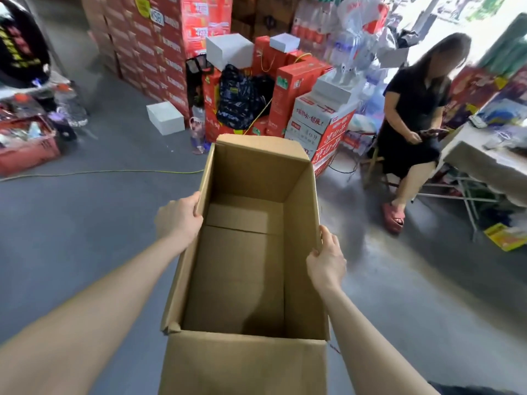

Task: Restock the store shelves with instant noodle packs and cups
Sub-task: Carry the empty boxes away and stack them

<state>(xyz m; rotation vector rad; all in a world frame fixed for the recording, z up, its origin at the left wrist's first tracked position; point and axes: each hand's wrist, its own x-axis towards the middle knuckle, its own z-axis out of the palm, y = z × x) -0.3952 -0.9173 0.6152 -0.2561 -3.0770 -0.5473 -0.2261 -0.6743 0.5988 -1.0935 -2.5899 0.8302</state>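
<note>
An open brown cardboard box is held in front of me above the grey floor, flaps up, with nothing inside it. My left hand grips the box's left wall near the top edge, thumb over the rim. My right hand grips the right wall, fingers curled over its rim. No noodle packs or cups are in view.
Stacks of red cartons stand ahead, with a dark backpack and white boxes near them. A seated person holds a phone at the right beside a folding table. A red crate sits left. A yellow cable crosses the floor.
</note>
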